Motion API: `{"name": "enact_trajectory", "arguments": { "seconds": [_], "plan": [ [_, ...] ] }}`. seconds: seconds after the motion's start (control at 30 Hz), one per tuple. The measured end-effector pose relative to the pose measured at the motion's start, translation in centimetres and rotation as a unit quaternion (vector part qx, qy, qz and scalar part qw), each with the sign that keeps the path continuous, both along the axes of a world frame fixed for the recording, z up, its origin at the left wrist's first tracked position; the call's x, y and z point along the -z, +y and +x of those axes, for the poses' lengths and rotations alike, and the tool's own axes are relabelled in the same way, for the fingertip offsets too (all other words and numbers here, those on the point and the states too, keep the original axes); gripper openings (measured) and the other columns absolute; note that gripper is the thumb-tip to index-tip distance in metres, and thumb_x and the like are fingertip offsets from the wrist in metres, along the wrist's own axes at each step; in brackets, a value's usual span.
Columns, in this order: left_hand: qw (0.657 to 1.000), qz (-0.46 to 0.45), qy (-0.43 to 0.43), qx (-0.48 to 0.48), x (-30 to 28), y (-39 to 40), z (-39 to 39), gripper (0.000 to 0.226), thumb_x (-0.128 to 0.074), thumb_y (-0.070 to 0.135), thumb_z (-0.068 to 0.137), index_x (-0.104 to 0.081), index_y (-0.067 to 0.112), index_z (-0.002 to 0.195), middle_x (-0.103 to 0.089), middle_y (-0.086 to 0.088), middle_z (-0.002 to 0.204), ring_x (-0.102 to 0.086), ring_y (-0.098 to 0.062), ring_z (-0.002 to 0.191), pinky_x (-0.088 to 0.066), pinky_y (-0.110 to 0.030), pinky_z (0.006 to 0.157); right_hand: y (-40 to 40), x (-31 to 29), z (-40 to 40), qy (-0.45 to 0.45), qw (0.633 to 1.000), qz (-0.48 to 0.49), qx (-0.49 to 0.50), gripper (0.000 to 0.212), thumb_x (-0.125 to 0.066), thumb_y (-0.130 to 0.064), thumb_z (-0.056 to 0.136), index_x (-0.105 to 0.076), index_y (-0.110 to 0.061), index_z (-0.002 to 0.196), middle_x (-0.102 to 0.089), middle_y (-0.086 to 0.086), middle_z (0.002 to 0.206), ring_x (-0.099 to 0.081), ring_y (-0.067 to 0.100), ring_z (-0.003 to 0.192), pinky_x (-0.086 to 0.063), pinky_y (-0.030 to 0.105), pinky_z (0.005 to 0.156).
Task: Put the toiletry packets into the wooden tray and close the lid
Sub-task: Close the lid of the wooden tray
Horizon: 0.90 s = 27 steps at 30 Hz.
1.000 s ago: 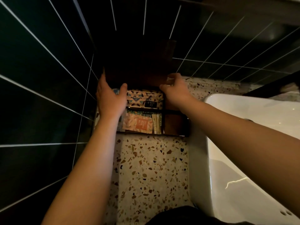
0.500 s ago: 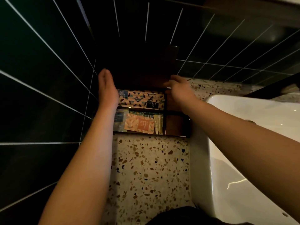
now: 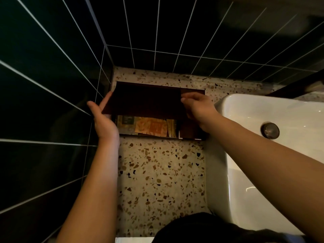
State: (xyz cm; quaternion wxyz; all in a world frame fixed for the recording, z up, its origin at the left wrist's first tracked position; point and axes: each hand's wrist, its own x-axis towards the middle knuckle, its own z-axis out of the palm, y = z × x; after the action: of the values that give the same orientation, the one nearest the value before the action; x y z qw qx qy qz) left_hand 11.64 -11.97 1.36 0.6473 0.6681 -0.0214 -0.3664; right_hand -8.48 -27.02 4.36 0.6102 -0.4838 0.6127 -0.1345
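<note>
**Lid coming down over the packets**

Half a second ago the lid stood almost straight up against the dark wall tiles, and both rows of packets showed. Now the lid (image 3: 143, 99) has swung down toward the person. It covers the back row, and only the front row can be seen.

Head view: the wooden tray (image 3: 188, 132) sits on the speckled counter (image 3: 161, 172), in the corner by the tiles. Just right of the tray is the white sink (image 3: 273, 137).

Inside the tray, at the front, lie the toiletry packets (image 3: 150, 127). One is orange, one to its left is dark and gold, and thin yellow ones stand at its right. Right of the packets is a small space that looks empty, but it is dim there.

The left hand (image 3: 103, 118) is at the left side of the tray. It is open wide, with its fingers flat against the lid's left edge. The right hand (image 3: 198, 107) is at the right side of the tray. Its fingers are pinched on the lid's right edge.

I think the packing is done and the closing step is going on. Next the lid needs to go down the rest of the way. Both hands should lower it evenly and slip out so no fingers get caught. A packet poking up could stop it from lying flat.
</note>
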Motion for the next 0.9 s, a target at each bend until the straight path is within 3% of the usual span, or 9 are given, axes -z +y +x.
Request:
{"name": "enact_trajectory", "arguments": {
  "seconds": [0.1,0.17,0.23,0.33,0.6,0.9],
  "plan": [
    [1.0,0.009,-0.022,0.01,0.0,1.4,-0.3,0.056,-0.021,0.059,0.103,-0.069,0.04,0.125,-0.064,0.005,0.137,-0.056,-0.012,0.13,-0.036,-0.045,0.115,0.2,0.4,-0.1,0.0,1.0,0.021,0.019,0.027,-0.066,-0.01,0.094,-0.061,-0.01,0.121,-0.064,0.005,0.093,-0.061,0.013,0.074,-0.053,0.022,0.056],
    [0.998,0.023,-0.06,0.017,0.7,2.1,-0.5,0.039,-0.04,0.04,0.104,-0.066,0.034,0.131,-0.065,0.005,0.136,-0.058,-0.011,0.128,-0.042,-0.045,0.113,0.3,0.6,0.0,0.024,0.999,0.031,0.022,0.021,-0.068,-0.01,0.093,-0.062,-0.013,0.112,-0.065,0.007,0.097,-0.063,0.014,0.075,-0.056,0.023,0.059],
    [0.993,0.044,-0.106,0.037,1.4,2.7,-0.7,0.039,-0.052,0.022,0.1,-0.061,0.028,0.138,-0.061,0.004,0.14,-0.056,-0.01,0.13,-0.045,-0.043,0.112,0.6,1.1,0.2,0.054,0.998,0.037,0.018,0.01,-0.069,-0.011,0.093,-0.064,-0.014,0.1,-0.066,0.007,0.094,-0.064,0.015,0.075,-0.058,0.024,0.062],
    [0.973,0.104,-0.187,0.085,2.9,3.1,-0.7,0.046,-0.061,0.02,0.096,-0.057,0.03,0.141,-0.05,0.005,0.152,-0.043,-0.013,0.142,-0.041,-0.046,0.115,1.0,1.9,0.5,0.099,0.995,0.013,-0.008,0.008,-0.071,-0.015,0.092,-0.065,-0.015,0.086,-0.066,0.007,0.085,-0.064,0.018,0.077,-0.057,0.028,0.067],
    [0.928,0.178,-0.306,0.119,3.0,2.8,-2.4,0.051,-0.058,0.022,0.1,-0.046,0.018,0.149,-0.039,0.002,0.159,-0.028,-0.015,0.15,-0.026,-0.042,0.123,1.2,2.7,0.8,0.14,0.99,-0.025,-0.027,0.016,-0.071,-0.015,0.09,-0.066,-0.021,0.075,-0.069,0.004,0.089,-0.068,0.023,0.09,-0.06,0.039,0.083],
    [0.89,0.2,-0.38,0.152,5.1,3.2,-2.8,0.049,-0.052,0.026,0.103,-0.044,0.016,0.151,-0.03,0.001,0.164,-0.017,-0.02,0.154,-0.02,-0.045,0.124,1.8,2.1,0.6,0.13,0.991,-0.016,-0.012,0.006,-0.066,-0.02,0.093,-0.071,-0.019,0.094,-0.07,0.007,0.102,-0.067,0.026,0.096,-0.059,0.04,0.087]
  ]
}}
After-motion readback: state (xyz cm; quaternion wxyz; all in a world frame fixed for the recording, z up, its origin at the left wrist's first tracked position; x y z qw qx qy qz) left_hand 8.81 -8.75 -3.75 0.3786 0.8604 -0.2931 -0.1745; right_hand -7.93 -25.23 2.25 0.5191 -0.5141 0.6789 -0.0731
